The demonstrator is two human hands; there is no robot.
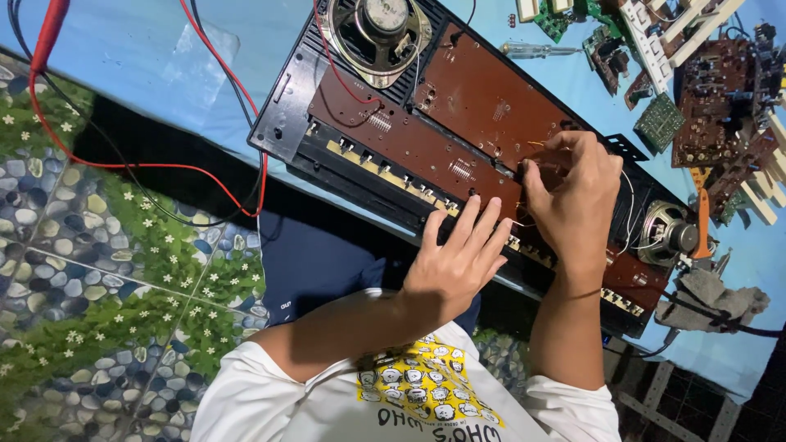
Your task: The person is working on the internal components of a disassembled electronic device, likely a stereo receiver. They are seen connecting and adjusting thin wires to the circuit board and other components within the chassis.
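Opened keyboard chassis [344,123] on blue table [164,74], pebble-pattern floor [82,270], both hands [458,262] on it.

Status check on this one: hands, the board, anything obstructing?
Left hand flat on opened keyboard case. Right hand pinching at brown circuit board; held item too small to tell. Thin wires by right hand.

Evenly and brightly lit from above — no harsh glare. Deep shadow under the near edge of the opened keyboard chassis [458,155], falling toward the wearer. Focus sharp at centre; slight softness and wide-angle stretch at the edges — most evident at the circuit boards [712,98] upper right.
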